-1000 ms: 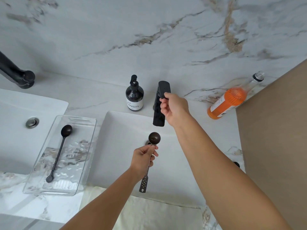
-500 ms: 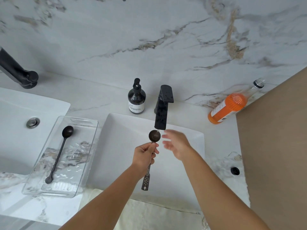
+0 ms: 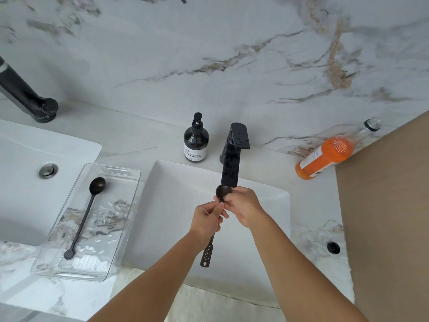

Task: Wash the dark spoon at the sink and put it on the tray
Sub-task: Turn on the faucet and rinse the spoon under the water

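My left hand (image 3: 207, 219) grips the handle of a dark spoon (image 3: 207, 253) over the white sink (image 3: 176, 205). The spoon's round bowl sits right under the spout of the black faucet (image 3: 232, 163). My right hand (image 3: 243, 206) is at the spoon's bowl, fingers pinched on it just below the spout. The perforated end of the handle sticks out below my left hand. A clear tray (image 3: 116, 240) lies on the counter left of the sink, with a second dark spoon (image 3: 84, 214) lying in it.
A dark soap pump bottle (image 3: 196, 141) stands behind the sink, left of the faucet. An orange bottle (image 3: 329, 154) lies tilted at the right against a brown panel (image 3: 390, 205). A second sink (image 3: 34, 173) and black faucet (image 3: 25, 96) are at the left.
My right hand left the faucet handle, came down and closed on the spoon's bowl. My left hand lifted the spoon's bowl closer under the spout.
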Motion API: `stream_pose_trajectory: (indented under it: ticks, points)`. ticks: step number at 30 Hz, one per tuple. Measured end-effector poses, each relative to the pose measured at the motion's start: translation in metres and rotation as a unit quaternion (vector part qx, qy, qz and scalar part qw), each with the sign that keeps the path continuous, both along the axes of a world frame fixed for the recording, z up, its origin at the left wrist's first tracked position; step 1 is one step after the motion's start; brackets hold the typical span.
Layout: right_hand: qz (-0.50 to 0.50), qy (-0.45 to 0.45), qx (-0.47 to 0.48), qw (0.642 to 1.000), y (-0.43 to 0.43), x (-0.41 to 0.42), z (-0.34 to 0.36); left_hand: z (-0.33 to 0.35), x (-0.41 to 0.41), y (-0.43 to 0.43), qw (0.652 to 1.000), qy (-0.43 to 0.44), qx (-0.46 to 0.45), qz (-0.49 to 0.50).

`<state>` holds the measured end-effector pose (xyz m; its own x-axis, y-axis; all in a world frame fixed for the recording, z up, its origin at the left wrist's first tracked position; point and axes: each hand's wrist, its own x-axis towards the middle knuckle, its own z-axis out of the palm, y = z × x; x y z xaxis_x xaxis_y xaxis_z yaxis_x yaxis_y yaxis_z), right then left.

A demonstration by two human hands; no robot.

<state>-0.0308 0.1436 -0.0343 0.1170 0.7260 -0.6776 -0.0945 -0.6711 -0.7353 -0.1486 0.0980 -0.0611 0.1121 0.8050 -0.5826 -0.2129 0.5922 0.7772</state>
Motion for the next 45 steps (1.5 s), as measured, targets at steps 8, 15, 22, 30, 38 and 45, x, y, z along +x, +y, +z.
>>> stream_pose_trajectory:
  ticks: [8, 15, 22, 30, 38, 45]
  points:
    - [0.033, -0.075, 0.018, 0.996, 0.004, 0.002, -0.002, 0.001, 0.000, 0.000, 1.000, -0.009, 0.003, -0.012]
    - [0.047, -0.192, 0.026, 0.980, 0.002, -0.001, 0.003, -0.001, 0.000, -0.003, 0.999, -0.035, 0.008, -0.021]
    - [0.082, -0.214, 0.046, 0.972, 0.002, -0.004, 0.006, -0.003, -0.003, 0.003, 0.999, -0.022, 0.014, -0.048]
    - [0.171, -0.254, 0.061, 0.950, 0.003, -0.010, 0.014, 0.008, 0.003, 0.025, 0.985, 0.137, -0.080, -0.066]
    - [0.047, -0.077, 0.076, 0.993, 0.001, -0.004, 0.010, 0.007, 0.012, 0.033, 0.963, 0.253, 0.012, -0.093]
    - [0.119, -0.186, 0.078, 0.972, -0.005, 0.000, 0.009, 0.002, 0.013, 0.025, 0.974, 0.194, 0.026, -0.113]
